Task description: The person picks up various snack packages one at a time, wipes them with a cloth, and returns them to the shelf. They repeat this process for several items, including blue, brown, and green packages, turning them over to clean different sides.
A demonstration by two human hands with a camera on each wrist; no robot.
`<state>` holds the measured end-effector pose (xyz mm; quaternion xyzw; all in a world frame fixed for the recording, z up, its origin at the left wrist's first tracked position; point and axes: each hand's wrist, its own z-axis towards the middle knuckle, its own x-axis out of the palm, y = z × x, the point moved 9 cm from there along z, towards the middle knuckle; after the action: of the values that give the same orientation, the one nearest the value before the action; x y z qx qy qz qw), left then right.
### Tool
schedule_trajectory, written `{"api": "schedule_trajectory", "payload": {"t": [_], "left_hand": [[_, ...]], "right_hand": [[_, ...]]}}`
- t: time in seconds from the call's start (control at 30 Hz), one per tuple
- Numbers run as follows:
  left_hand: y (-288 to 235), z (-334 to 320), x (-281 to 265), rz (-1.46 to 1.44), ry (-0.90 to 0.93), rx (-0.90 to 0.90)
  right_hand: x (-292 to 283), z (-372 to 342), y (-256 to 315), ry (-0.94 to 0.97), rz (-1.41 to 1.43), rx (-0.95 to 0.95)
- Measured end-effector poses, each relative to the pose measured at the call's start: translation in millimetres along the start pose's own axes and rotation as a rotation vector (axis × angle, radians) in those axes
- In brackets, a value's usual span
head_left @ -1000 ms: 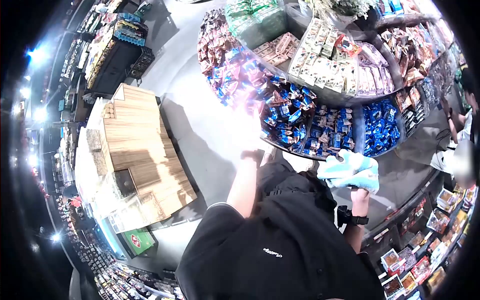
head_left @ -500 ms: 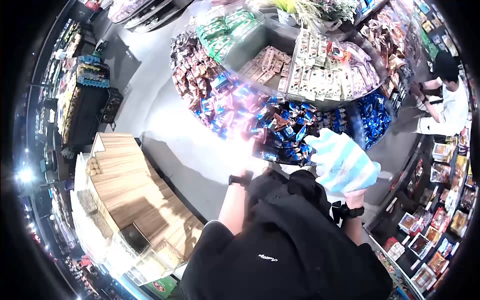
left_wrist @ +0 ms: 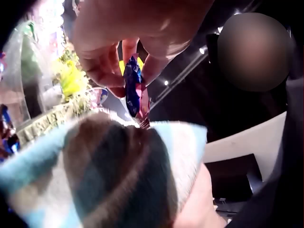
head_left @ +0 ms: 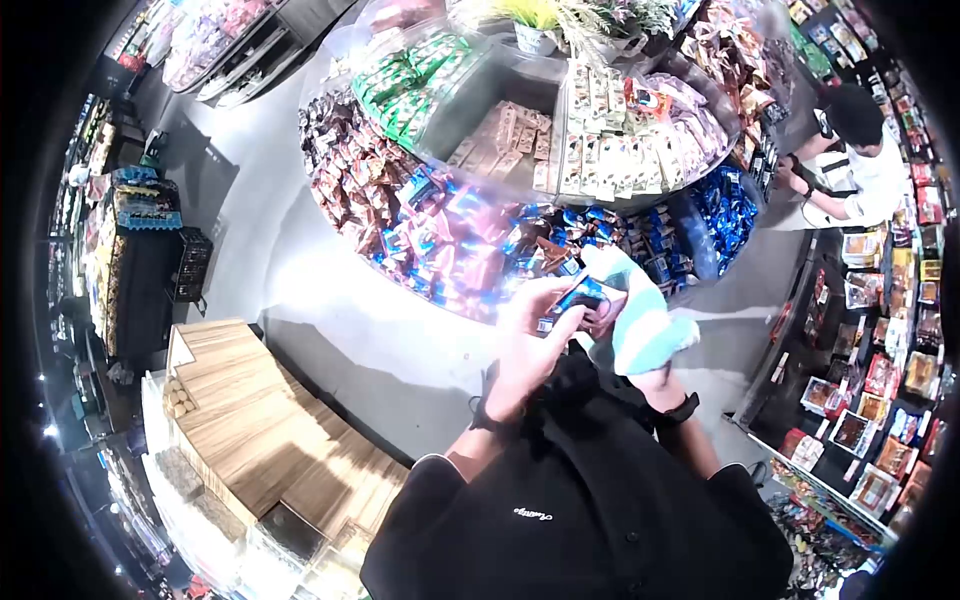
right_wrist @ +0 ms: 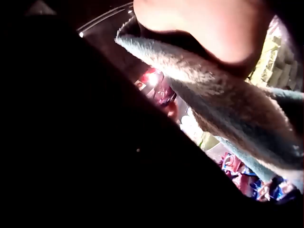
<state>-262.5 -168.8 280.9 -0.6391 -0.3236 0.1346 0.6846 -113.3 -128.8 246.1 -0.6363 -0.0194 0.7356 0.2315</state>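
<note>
My left hand pinches a small blue-and-pink wrapped packet between thumb and fingers, in front of my chest. In the left wrist view the left hand holds that packet upright by its edges, just above a striped blue-and-white cloth. The cloth is draped over my right hand, close beside the packet, and hides most of its fingers. In the right wrist view, part of the right hand shows above the fluffy cloth.
A round tiered display of wrapped sweets stands ahead. A wood-topped counter is at the lower left. Another person stands at the right, by shelves of packaged goods.
My left hand has come up to the middle with a packet in it. My right hand and the cloth have moved left, beside it. The display has shifted left in view.
</note>
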Motion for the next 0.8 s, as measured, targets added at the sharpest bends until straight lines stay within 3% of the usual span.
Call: {"api": "schedule_trajectory", "payload": {"t": [0.07, 0.1, 0.13, 0.17, 0.2, 0.33, 0.37, 0.47, 0.57, 0.6, 0.63, 0.73, 0.8], "left_hand": [[-11, 3, 13, 0.234, 0.097, 0.111], [-12, 3, 14, 0.226, 0.116, 0.125], [-12, 4, 16, 0.22, 0.133, 0.136], [-10, 5, 16, 0.224, 0.146, 0.157], [-2, 4, 15, 0.197, 0.179, 0.055], [7, 2, 11, -0.026, 0.135, -0.028], [5, 2, 11, -0.054, 0.122, -0.025], [-1, -1, 5, 0.016, 0.151, -0.012], [-9, -4, -12, 0.029, 0.122, 0.109], [-18, -3, -16, 0.071, 0.107, 0.15], [-26, -3, -14, 0.143, 0.174, 0.181], [-38, -5, -2, 0.382, 0.382, 0.295], [-34, -8, 8, 0.264, 0.342, 0.072]], "right_hand": [[0, 5, -33, -0.435, 1.838, 0.534], [1, 7, -35, -0.364, 1.61, 0.499], [11, 2, -34, -0.306, 1.578, 0.634], [14, 1, -37, -0.37, 1.595, 0.691], [9, 6, -42, -0.435, 1.612, 0.752], [12, 1, -38, -0.518, 1.618, 0.759], [25, -5, -33, -0.657, 1.911, 0.951], [28, -10, -39, -0.61, 1.782, 0.965], [7, 3, -54, -0.654, 1.993, 0.994], [13, -4, -53, -0.687, 2.049, 1.091], [14, -6, -55, -0.652, 2.071, 1.085], [-7, 11, -58, -0.447, 1.988, 0.758], [-24, 20, -55, -0.363, 1.887, 0.565]]}}
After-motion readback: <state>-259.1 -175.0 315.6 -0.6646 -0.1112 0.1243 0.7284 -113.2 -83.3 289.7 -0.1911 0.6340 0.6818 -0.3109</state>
